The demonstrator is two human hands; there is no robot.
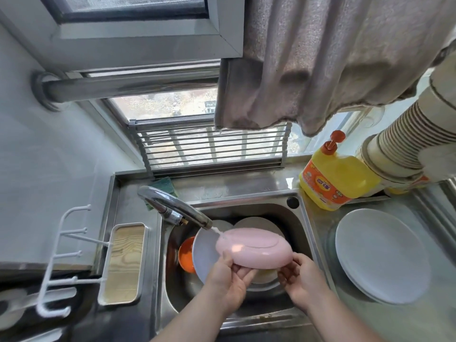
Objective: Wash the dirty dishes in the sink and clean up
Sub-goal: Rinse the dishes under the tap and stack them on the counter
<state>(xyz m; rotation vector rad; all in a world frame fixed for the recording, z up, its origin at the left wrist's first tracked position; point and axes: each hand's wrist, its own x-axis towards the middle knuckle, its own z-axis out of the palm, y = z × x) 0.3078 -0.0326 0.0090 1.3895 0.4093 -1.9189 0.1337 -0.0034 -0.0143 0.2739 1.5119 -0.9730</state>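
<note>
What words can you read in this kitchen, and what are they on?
Yellow soap bottle: the orange label has big round characters and small print, all too blurred to read.
Orange packet behind the stack of paper cups: print too blurred to read.
No other writing shows.

A home kitchen: a steel sink (306,233) with running faucet (172,206), dish soap bottle (333,181) at two o'clock, stacked plates (380,255) at three.
</note>
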